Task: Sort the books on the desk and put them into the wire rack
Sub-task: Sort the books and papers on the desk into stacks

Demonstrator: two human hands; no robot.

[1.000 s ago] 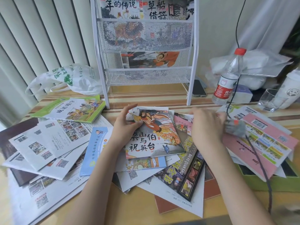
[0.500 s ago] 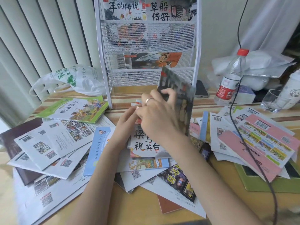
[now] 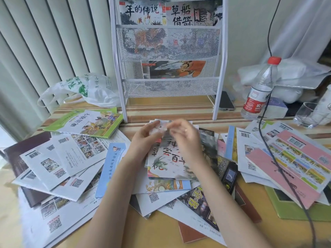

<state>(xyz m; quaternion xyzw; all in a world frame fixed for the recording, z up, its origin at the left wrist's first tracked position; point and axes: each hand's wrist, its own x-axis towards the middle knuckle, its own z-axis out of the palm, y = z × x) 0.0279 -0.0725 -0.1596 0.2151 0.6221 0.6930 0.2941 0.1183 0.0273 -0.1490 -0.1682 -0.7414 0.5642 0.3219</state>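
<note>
On the table [image 3: 161, 219], at frame centre, left hand [image 3: 145, 138] and right hand [image 3: 184, 138] are both pinching the top edge of a booklet [image 3: 168, 163].

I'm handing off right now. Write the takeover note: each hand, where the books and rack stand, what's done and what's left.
Left hand and right hand: both pinch the far edge of a thin picture book on the middle pile; motion blur hides the exact grip.
Wire rack stands upright at the back of the desk.
Done: two books in the top pocket, one in the middle pocket.
Left: bottom pocket shows no book; many books lie scattered across the desk, including the green-edged book at left and the pink-backed one at right, under a black cable.
</note>
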